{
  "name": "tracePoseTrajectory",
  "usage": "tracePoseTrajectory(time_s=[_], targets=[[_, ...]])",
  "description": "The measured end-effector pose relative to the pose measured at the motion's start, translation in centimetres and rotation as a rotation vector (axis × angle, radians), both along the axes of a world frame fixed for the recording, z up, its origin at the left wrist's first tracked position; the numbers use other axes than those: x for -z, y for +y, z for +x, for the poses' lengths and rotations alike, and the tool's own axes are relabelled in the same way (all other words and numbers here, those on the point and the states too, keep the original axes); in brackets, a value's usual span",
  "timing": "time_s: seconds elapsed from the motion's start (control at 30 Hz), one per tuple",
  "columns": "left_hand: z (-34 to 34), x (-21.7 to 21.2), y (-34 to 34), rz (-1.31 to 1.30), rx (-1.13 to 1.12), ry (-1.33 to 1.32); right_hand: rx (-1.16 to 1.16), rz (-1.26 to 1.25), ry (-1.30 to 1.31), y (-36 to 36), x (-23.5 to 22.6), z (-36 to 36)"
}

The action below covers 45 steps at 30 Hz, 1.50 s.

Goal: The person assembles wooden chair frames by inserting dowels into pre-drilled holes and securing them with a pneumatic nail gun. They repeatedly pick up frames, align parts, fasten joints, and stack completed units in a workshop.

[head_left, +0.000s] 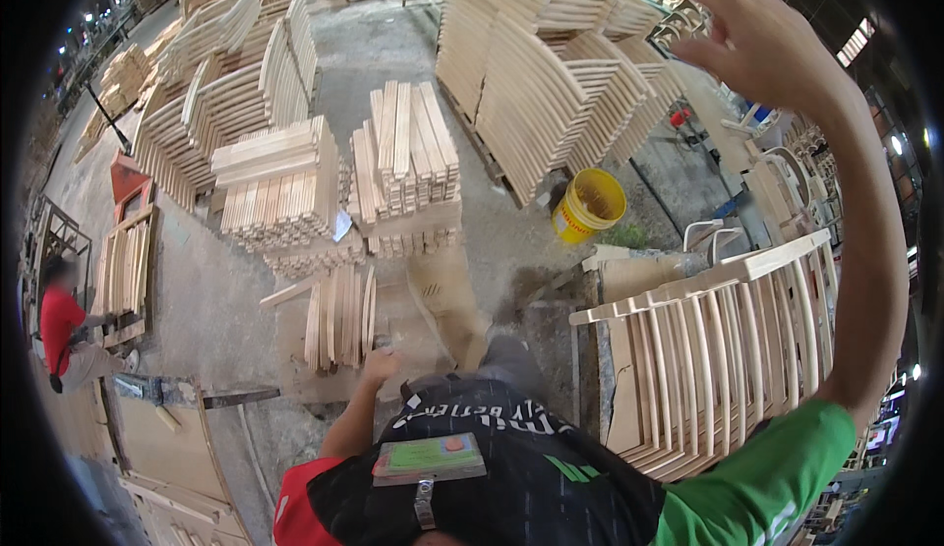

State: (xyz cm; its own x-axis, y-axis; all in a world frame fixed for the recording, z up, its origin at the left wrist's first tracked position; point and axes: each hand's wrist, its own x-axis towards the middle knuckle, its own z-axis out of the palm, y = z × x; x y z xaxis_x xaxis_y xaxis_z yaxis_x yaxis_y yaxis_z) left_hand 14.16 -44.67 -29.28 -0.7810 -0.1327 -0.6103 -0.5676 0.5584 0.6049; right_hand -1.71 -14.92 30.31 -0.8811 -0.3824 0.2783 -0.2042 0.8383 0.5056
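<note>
My right hand point(757, 47) is raised high at the upper right, thumb and fingers apart, with nothing seen in it. Below that arm lies a pale wooden frame with a thick top rail point(718, 279) and curved spindles point(708, 369); the hand does not touch it. Low by my body, my left hand point(382, 362) has its fingers curled in, and no object shows in it. It is nearest to a small pile of thin wooden slats point(336, 320) on cardboard, just beyond it to the left.
Stacked wooden strips point(408, 158) and blocks point(275, 192) stand ahead. Tall stacks of curved wooden panels rise at left point(226, 84) and right point(521, 74). A yellow bucket point(590, 207) sits on the floor. A person in a red shirt point(61, 325) is at far left, near a workbench point(167, 438).
</note>
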Motion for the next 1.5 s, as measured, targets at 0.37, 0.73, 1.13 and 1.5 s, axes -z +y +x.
tracePoseTrajectory(time_s=[0.37,0.73,1.13,1.5], targets=[[12.3,0.7,-5.7,-0.611,0.205,-0.080,-0.105,-0.210,-0.231,-5.8,9.2,-25.6],[-1.4,-2.0,4.0,0.246,-0.731,-0.328,0.298,-1.020,-0.727,16.2,35.2,-53.5],[-33.5,-9.1,1.7,0.250,-0.683,-0.146,0.574,-1.786,-0.979,31.6,57.8,-56.5],[-50.1,-7.4,7.9,0.568,-0.480,-0.047,0.930,-2.009,-0.715,30.4,58.0,-50.0]])
